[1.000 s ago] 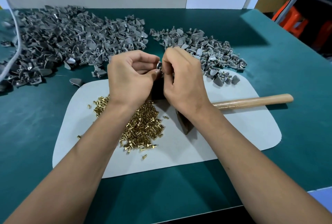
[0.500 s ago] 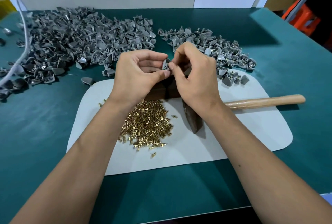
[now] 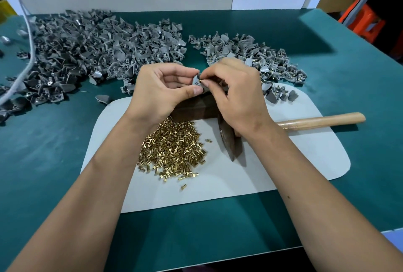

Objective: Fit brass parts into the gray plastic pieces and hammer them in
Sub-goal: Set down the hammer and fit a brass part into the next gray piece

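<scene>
Two hands are being held together above a white mat (image 3: 283, 173) on the green surface (image 3: 54, 151): a gray piece (image 3: 196, 80) is being pinched in the left hand (image 3: 165, 90), while a brass part (image 3: 199, 80) is being pressed into it by the right hand (image 3: 235, 97), fingertips clamped on it. Hammering is not yet being done; the hammer (image 3: 322, 120) is lying on the mat, untouched. A brass heap (image 3: 172, 147) is waiting below the hands. Much appears to be left: a large pile (image 3: 87, 53) is lying far left, while a smaller pile (image 3: 261, 57), showing brass glints, is judged finished.
</scene>
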### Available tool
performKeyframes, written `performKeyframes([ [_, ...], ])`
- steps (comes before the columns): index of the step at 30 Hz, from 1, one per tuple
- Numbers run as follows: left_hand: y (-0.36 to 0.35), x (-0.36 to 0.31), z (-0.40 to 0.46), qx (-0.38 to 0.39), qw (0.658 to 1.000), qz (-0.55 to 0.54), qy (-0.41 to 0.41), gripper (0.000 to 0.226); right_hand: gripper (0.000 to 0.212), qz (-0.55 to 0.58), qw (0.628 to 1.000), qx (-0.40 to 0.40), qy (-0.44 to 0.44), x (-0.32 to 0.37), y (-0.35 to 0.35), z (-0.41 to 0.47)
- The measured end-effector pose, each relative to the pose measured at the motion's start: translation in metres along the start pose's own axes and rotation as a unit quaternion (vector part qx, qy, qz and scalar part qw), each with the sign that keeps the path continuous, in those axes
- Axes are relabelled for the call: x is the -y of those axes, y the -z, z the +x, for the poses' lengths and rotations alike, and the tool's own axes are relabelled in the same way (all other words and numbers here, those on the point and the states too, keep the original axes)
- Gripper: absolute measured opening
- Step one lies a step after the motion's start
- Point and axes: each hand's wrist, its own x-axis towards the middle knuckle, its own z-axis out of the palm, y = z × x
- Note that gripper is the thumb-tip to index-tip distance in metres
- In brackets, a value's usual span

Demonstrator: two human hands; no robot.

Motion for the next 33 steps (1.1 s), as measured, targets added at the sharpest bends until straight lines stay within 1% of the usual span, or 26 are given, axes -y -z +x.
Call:
performKeyframes([
  [7,0.0020,0.0023,-0.0005,0.003,1.000,-0.026,0.001,0.046,0.007,-0.017,0.999,-0.017,0.035,0.0042,-0.0027,-0.0023],
  [15,0.0070,0.0006,-0.0023,0.023,0.995,-0.094,0.015,0.038,0.007,0.005,0.999,-0.037,0.039,0.0045,-0.0034,-0.0022],
  [17,0.0063,-0.0010,-0.0019,0.023,0.994,-0.106,0.031,0.032,0.006,0.007,0.999,-0.036,0.035,0.0040,-0.0031,-0.0014],
  [21,0.0016,-0.0051,-0.0013,0.016,0.993,-0.104,0.047,0.012,0.005,0.014,0.999,-0.029,0.015,0.0041,-0.0037,-0.0007],
  [25,-0.0005,-0.0062,-0.0017,0.015,0.995,-0.087,0.047,0.016,0.005,0.024,0.999,-0.028,-0.009,0.0067,-0.0028,-0.0022],
  [29,0.0026,-0.0051,-0.0002,0.016,0.992,-0.113,0.060,0.016,0.006,0.030,0.998,-0.025,-0.050,0.0071,0.0004,-0.0013],
  [31,0.0040,-0.0053,-0.0008,0.029,0.991,-0.117,0.056,0.025,0.007,0.033,0.997,-0.024,-0.063,0.0073,0.0014,-0.0008],
  [33,0.0034,-0.0056,-0.0020,0.031,0.994,-0.096,0.038,0.035,0.007,0.038,0.996,-0.021,-0.074,0.0083,0.0014,-0.0008],
])
